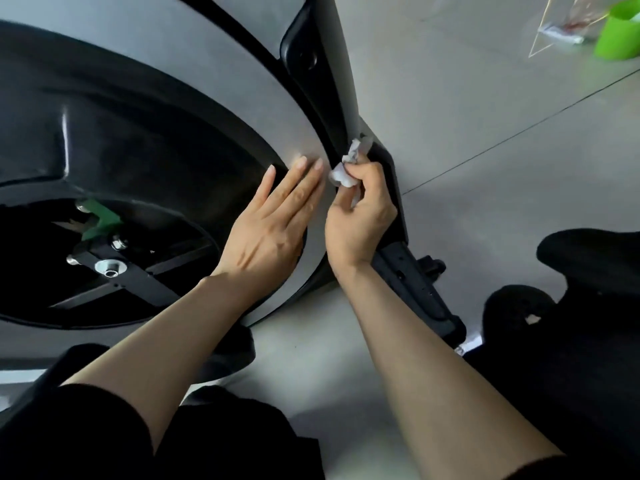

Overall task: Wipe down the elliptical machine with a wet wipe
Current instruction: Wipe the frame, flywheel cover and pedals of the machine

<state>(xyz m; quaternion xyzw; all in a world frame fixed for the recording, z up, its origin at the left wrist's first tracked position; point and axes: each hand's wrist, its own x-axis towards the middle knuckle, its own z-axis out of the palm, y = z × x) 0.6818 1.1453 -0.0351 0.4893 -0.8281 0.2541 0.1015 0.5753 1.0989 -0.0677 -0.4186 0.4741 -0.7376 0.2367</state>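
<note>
Head camera looks down: the right hand (pixel 360 216) pinches a scrunched wet wipe (pixel 346 164) in the dark gap of the elliptical machine (pixel 194 57). The left hand (pixel 273 223) lies flat and open beside it. Wiping is underway; next, I think, slide along the gap.

A single head-worn view looks forward and steeply down from close range, wide-angled so straight edges bow. It sits very near the elliptical machine (pixel 194 109), whose grey housing fills the upper left, with the floor (pixel 485 168) spreading to the right and bottom.
</note>
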